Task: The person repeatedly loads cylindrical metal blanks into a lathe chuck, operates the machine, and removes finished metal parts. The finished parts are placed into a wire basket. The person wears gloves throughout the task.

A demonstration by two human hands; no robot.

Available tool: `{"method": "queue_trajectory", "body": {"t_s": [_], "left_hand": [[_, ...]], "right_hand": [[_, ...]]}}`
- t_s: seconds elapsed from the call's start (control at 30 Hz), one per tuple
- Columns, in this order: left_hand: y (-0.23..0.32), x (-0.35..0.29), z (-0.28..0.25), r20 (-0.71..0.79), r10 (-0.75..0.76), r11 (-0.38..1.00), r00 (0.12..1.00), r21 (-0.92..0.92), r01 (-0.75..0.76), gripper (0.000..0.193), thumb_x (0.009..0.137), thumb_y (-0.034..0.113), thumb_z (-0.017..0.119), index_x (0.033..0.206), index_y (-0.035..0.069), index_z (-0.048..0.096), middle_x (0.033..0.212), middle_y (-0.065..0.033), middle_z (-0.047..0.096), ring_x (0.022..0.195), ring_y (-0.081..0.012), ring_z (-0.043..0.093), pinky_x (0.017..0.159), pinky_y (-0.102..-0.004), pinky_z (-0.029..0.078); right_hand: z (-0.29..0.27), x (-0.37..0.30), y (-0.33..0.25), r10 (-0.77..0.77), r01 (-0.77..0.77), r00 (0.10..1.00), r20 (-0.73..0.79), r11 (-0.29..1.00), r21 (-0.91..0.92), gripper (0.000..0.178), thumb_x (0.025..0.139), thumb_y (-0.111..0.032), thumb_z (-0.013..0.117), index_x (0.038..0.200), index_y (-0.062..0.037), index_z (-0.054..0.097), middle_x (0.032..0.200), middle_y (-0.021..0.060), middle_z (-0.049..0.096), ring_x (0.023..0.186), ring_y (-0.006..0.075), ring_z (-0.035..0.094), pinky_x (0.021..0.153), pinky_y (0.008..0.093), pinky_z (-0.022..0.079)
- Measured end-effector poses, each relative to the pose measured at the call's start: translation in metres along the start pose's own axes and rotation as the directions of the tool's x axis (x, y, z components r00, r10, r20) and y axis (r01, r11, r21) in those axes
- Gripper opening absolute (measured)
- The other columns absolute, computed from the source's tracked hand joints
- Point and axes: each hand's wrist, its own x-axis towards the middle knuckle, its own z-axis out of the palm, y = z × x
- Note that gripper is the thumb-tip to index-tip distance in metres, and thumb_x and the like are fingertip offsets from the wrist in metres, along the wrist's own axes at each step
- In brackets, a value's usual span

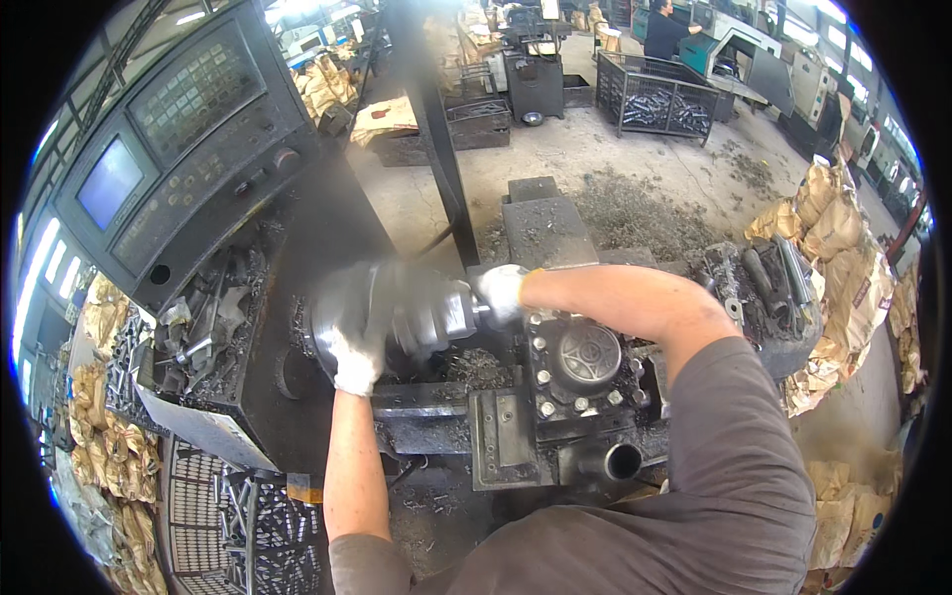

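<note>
A lathe chuck (325, 332) with bright metal jaws (454, 313) stands left of centre, partly smeared by motion. My left hand (357, 362), in a white glove, is at the chuck's near side; its fingers blur into the chuck, so their pose does not show. On the right side of the jaws, my right hand (502, 292), also gloved in white, is closed round the end of a short metal rod (482, 309). The rod's far end is hidden among the jaws. Close below my right forearm sits the bolted tool turret (587, 354) with its round cap.
A control panel with a lit screen (110, 184) rises at left. Metal parts lie in a tray (188, 421) beneath it and in a crate (248, 526). Shavings cover the machine bed and floor (635, 213). Paper sacks (843, 268) stand right; a person (662, 32) is far back.
</note>
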Motion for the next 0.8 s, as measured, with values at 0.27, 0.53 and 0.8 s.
{"method": "queue_trajectory", "body": {"t_s": [0.27,0.53,0.8], "left_hand": [[-0.053,0.038,0.011,0.194,-0.088,0.996,0.977,0.006,0.088,0.056,0.112,0.043,0.051,0.149,0.002,0.063,0.143,-0.0244,0.067,0.135,-0.0361,0.062,0.115,-0.0431,0.045],[-0.077,0.038,0.015,0.153,0.051,0.964,0.987,0.252,-0.089,0.051,0.111,0.037,0.051,0.146,0.003,0.064,0.136,-0.0231,0.071,0.126,-0.0414,0.066,0.111,-0.0484,0.049],[-0.056,-0.008,-0.002,0.196,0.136,0.916,0.971,0.349,-0.199,0.058,0.102,0.03,0.065,0.151,0.0,0.056,0.147,-0.0218,0.062,0.141,-0.0368,0.055,0.119,-0.0488,0.04]], "right_hand": [[-0.004,0.008,0.03,-0.119,0.042,0.96,0.255,0.957,0.288,0.055,0.072,-0.053,0.09,0.099,-0.0054,0.083,0.091,0.0117,0.081,0.082,0.0239,0.075,0.077,0.0423,0.058],[-0.003,-0.123,0.125,0.22,-0.138,0.912,-0.346,0.959,0.246,0.078,0.076,-0.048,0.088,0.134,-0.0015,0.065,0.107,0.0219,0.079,0.093,0.0345,0.078,0.08,0.0423,0.064],[-0.078,-0.225,-0.039,0.308,-0.283,0.357,-0.882,0.935,0.212,0.068,0.075,-0.031,0.088,0.133,-0.007,0.062,0.103,0.0176,0.076,0.086,0.0368,0.079,0.072,0.0449,0.064]]}}
